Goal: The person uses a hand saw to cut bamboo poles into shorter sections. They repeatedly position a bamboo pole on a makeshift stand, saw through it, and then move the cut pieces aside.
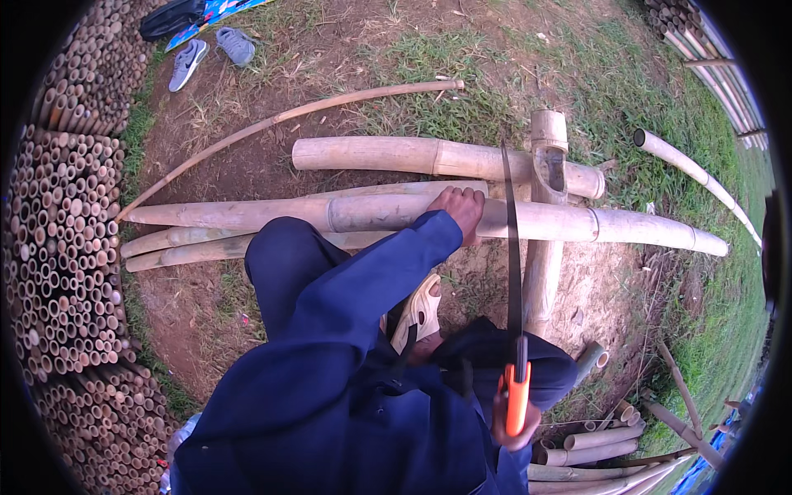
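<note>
A long, thick bamboo pole (553, 223) lies crosswise in front of me. My left hand (464, 213) is closed round its middle, with the fingers curled over the far side. In my right hand (513, 425), low at the right, is a handsaw (514, 280) held by its orange handle. Its dark, narrow blade points away from me and crosses over the pole just right of my left hand. Whether the teeth touch the bamboo I cannot tell. Under the pole runs an upright-lying bamboo post (542, 289) with a notch cut near its far end.
A shorter bamboo piece (371, 154) lies beyond the pole. A thin curved bamboo strip (280, 117) is farther left. Stacked bamboo (70, 239) lines the left side. Grey shoes (236, 47) sit at the far left. Cut bamboo pieces (598, 441) lie at the near right.
</note>
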A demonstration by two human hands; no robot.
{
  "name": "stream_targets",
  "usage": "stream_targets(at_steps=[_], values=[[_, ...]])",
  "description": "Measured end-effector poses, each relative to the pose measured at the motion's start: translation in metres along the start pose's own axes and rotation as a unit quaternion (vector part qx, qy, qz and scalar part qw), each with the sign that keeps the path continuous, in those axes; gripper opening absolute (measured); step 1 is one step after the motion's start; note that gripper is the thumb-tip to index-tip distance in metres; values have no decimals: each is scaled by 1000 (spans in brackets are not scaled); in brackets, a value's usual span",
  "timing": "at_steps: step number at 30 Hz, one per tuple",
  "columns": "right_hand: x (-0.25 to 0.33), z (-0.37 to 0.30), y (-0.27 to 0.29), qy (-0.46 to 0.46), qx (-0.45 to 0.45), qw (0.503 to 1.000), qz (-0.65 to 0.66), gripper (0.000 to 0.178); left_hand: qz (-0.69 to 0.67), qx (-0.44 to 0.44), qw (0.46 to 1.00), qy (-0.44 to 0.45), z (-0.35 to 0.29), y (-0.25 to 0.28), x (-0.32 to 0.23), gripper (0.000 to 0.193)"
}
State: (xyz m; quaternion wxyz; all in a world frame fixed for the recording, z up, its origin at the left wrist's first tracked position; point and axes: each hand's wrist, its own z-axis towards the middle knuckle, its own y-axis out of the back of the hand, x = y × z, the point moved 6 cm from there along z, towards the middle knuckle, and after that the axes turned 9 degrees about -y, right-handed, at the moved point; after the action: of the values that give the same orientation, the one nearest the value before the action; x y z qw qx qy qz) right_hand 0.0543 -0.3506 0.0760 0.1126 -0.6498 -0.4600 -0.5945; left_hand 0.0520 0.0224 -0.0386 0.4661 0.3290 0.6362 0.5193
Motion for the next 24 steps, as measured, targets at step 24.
stream_targets(at_steps=[24], values=[[-6, 22, -14, -20, 18, 999, 25, 42, 25, -1, 1000, -10, -5, -1, 5, 66]])
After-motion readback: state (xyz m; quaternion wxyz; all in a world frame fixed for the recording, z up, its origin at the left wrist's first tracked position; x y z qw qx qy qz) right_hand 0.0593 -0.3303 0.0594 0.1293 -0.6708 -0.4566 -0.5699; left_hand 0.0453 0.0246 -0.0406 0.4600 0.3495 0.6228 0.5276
